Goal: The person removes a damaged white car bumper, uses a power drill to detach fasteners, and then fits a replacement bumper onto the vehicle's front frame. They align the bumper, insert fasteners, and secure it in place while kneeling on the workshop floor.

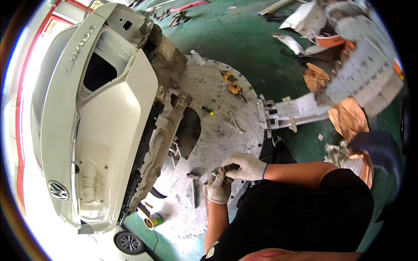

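Note:
My left hand (218,188) and my right hand (242,166), both in pale knitted work gloves, meet over a grey round stand (224,145). Their closed fingers hold a small metal part (227,170), too small to name exactly, with some of it hidden by the gloves. A hammer (194,191) lies on the stand just left of my hands. Higher on it are a yellow-and-black screwdriver (206,110), a thin metal bar (235,122) and a yellow power tool (231,82).
A white car's rear (109,148), bumper removed, fills the left. A can (152,222) sits at the stand's lower-left edge. A metal arm (300,117) reaches right from the stand. Brown paper (348,115) and removed panels (305,21) are piled right. Another car's wheel (129,242) shows low left.

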The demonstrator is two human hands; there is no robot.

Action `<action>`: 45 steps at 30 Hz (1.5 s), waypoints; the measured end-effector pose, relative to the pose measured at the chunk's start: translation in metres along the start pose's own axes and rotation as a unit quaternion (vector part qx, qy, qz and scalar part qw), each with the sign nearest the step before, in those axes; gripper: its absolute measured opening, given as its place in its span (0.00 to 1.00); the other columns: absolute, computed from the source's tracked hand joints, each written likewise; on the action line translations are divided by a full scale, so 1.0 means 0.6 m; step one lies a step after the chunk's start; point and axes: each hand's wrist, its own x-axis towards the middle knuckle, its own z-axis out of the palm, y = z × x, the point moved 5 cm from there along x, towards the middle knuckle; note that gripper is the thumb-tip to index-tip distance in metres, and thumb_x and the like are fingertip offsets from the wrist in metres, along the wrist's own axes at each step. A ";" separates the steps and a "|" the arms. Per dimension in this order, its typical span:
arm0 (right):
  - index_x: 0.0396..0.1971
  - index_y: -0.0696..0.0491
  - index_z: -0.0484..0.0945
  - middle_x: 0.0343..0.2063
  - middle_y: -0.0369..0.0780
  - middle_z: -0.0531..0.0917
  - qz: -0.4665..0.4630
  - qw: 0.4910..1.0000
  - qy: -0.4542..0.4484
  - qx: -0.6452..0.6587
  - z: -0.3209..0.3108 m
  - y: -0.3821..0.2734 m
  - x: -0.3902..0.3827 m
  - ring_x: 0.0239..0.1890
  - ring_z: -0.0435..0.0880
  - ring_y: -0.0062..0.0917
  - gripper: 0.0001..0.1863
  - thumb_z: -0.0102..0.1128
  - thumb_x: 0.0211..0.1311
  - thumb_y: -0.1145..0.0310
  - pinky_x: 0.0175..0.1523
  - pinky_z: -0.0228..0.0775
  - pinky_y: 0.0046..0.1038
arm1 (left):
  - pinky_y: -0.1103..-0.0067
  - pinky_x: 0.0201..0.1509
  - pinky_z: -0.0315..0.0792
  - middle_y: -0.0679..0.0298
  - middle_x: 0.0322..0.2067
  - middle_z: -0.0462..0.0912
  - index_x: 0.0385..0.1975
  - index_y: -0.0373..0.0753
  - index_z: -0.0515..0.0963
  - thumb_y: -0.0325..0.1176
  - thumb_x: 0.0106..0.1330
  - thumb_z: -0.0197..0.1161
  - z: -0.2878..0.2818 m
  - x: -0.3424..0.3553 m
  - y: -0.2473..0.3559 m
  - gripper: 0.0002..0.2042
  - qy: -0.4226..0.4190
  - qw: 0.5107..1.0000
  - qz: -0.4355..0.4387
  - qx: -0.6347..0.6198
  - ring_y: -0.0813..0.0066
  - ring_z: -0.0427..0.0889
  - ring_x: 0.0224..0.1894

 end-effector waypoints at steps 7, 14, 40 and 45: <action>0.43 0.53 0.84 0.36 0.42 0.86 0.015 0.982 -0.183 0.049 -0.110 0.043 0.134 0.39 0.88 0.32 0.15 0.71 0.60 0.61 0.45 0.79 0.34 | 0.74 0.40 0.76 0.61 0.33 0.85 0.42 0.38 0.80 0.31 0.73 0.64 -0.018 -0.007 -0.062 0.05 0.183 0.981 0.055 -0.012 0.73 0.79 0.28; 0.40 0.52 0.85 0.36 0.43 0.88 0.109 0.979 -0.168 -0.046 -0.185 0.219 0.142 0.41 0.88 0.34 0.18 0.68 0.58 0.54 0.48 0.79 0.35 | 0.77 0.23 0.71 0.58 0.34 0.86 0.41 0.41 0.78 0.32 0.70 0.67 -0.162 -0.078 -0.254 0.06 0.467 0.871 -0.150 -0.031 0.73 0.76 0.23; 0.36 0.52 0.90 0.36 0.47 0.89 0.319 0.827 -0.428 -0.179 -0.322 0.490 -0.094 0.42 0.88 0.42 0.21 0.70 0.46 0.52 0.49 0.78 0.39 | 0.59 0.58 0.77 0.47 0.51 0.85 0.52 0.45 0.85 0.57 0.64 0.62 -0.112 -0.209 -0.546 0.25 0.187 0.645 -0.515 0.533 0.48 0.83 0.57; 0.38 0.50 0.91 0.37 0.40 0.92 0.260 0.669 -0.677 -0.163 -0.272 0.504 -0.055 0.38 0.89 0.32 0.23 0.71 0.52 0.46 0.44 0.79 0.37 | 0.65 0.57 0.76 0.49 0.49 0.86 0.53 0.37 0.81 0.45 0.72 0.58 0.033 -0.294 -0.509 0.20 0.224 0.801 -0.356 0.426 0.52 0.82 0.53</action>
